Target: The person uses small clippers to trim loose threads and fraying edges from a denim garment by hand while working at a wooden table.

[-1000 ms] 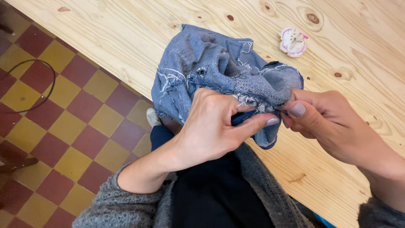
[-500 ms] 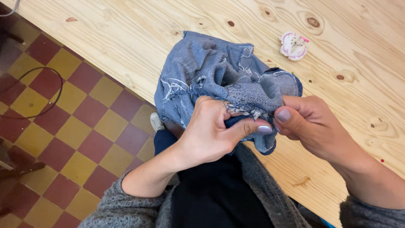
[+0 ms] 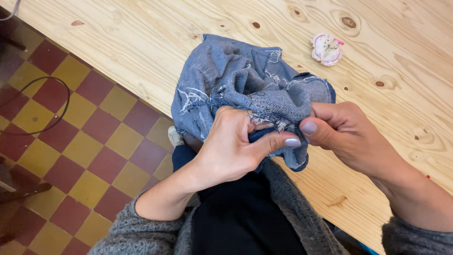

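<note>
Seen from the head camera, looking down: a bunched piece of frayed blue denim cloth (image 3: 245,89) is held at the near edge of a pale knotted pine table (image 3: 141,52), partly resting on the wood and partly hanging over the edge toward the person's lap. The left hand (image 3: 231,146) is closed on the near fold of the denim, its thumb stretched out along the ragged hem. The right hand (image 3: 344,132), just right of the denim, is pinched shut on the same hem, thumb pressed against the fingers. No needle or thread can be made out. The work is judged best done with the hem kept taut between the two grips and the bulk of the cloth left supported on the wood. Beyond the denim, farther onto the table, a small round white-and-pink object (image 3: 326,48) lies well apart. Left of the denim, beneath the table edge, a red-and-yellow chequered tile floor (image 3: 71,141) is seen, crossed by a thin black cable (image 3: 52,101).
</note>
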